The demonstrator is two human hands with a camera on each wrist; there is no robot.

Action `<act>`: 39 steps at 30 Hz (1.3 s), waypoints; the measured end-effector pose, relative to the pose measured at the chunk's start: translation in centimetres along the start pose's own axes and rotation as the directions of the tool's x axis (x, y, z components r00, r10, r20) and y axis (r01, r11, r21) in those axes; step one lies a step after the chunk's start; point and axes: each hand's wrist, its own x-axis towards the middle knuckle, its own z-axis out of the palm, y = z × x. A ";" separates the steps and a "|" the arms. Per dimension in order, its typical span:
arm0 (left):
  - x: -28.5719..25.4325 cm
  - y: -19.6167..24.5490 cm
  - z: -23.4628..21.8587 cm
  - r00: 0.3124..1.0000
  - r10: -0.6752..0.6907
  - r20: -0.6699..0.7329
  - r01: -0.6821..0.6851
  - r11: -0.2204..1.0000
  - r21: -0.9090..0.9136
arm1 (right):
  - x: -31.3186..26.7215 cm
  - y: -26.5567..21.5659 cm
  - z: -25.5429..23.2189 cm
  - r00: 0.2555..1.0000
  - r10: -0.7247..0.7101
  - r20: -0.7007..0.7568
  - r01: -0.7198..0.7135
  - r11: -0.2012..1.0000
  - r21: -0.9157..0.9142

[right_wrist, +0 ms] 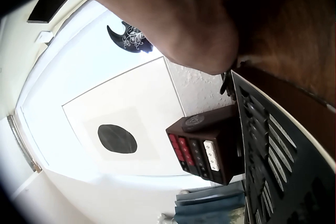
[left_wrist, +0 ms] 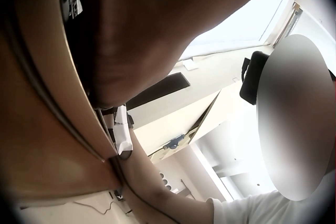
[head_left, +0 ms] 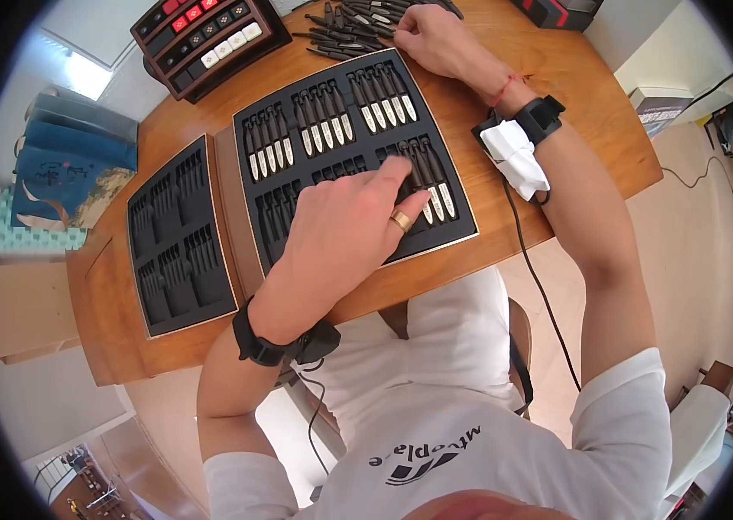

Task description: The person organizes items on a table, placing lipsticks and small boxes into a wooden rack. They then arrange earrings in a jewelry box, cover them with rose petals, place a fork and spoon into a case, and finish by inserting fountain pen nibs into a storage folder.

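Observation:
My left hand (head_left: 340,221) is over the lower right group of a black foam tray (head_left: 365,149). Its index fingertip touches the top of one slim dark piece, and the thumb lies lower down, beside the silver ends; the other fingers are hidden under the hand. Several slim pieces (head_left: 430,178) with dark brown handles and silver, blade-like ends stand in slots there. At the tray's far right corner, my right hand (head_left: 440,39) rests by a loose pile of similar pieces (head_left: 351,28), its fingers bent. Whether it pinches one of them I cannot tell.
To the left lies a second tray (head_left: 178,232) with shaped slots. Behind stands a dark wooden box (head_left: 210,43) with red, black and white keys. A blue bag (head_left: 72,160) stands at the left edge. A black cable (head_left: 540,295) hangs from the right wrist past the table edge.

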 end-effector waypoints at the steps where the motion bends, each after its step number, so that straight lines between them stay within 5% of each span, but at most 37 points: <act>1: 0.0 0.0 -0.1 1.000 -0.001 0.000 0.001 1.000 0.000 | -0.1 -0.2 -0.1 1.000 0.000 0.001 0.000 1.000 0.001; 6: 0.0 -0.2 0.3 0.993 0.090 -0.070 -0.091 0.996 -0.008 | -0.4 -0.7 -0.4 0.998 0.004 -0.056 -0.002 0.999 0.049; 13: 0.2 -0.3 -0.5 0.999 -0.002 0.037 0.004 0.999 -0.054 | -0.3 -1.9 -1.4 1.000 0.002 -0.027 0.004 0.979 0.203; 16: 0.3 -1.0 -0.5 1.000 0.015 0.011 -0.014 0.993 -0.118 | -0.3 -2.4 -1.7 0.993 0.072 -0.096 -0.034 0.937 0.349; 18: 0.4 -1.1 -0.7 0.997 0.018 0.073 -0.008 0.991 -0.137 | -0.3 -2.2 -1.7 0.989 0.040 -0.142 0.048 0.822 0.567; 22: 0.1 -0.4 -0.7 0.996 0.011 0.091 -0.007 0.999 -0.052 | 0.4 -1.8 -1.2 0.980 -0.025 -0.199 0.155 0.721 0.676; 28: 0.2 -0.9 -0.6 0.996 0.020 0.089 -0.018 0.999 -0.029 | -0.4 -3.3 -2.9 1.000 0.021 0.014 -0.023 0.536 0.844; 30: 0.2 -1.0 -0.9 1.000 0.005 -0.010 -0.007 0.989 -0.148 | -0.6 -3.5 -3.3 0.971 -0.038 0.234 -0.205 0.360 0.910; 31: 0.2 -1.2 -0.7 0.989 -0.014 -0.146 -0.014 0.981 -0.193 | -0.8 -3.4 -3.7 0.971 -0.034 0.237 -0.210 0.357 0.910; 33: 0.5 -1.2 -0.7 0.934 -0.124 -0.335 0.037 0.966 -0.257 | -1.1 -3.4 -4.7 0.847 -0.219 0.485 -0.325 0.509 0.797; 36: 0.7 -2.2 -1.2 0.939 -0.100 -0.329 0.018 0.970 -0.244 | -2.0 -4.5 -4.7 0.743 -0.283 0.606 -0.351 0.606 0.713; 37: 0.7 -2.3 -1.0 0.940 -0.100 -0.326 0.018 0.969 -0.244 | -2.2 -4.9 -5.1 0.768 -0.261 0.585 -0.201 0.768 0.608; 39: 0.6 -2.5 -0.6 0.968 -0.080 -0.237 0.023 0.972 -0.234 | -2.3 -5.2 -5.5 0.720 -0.344 0.603 -0.132 0.785 0.605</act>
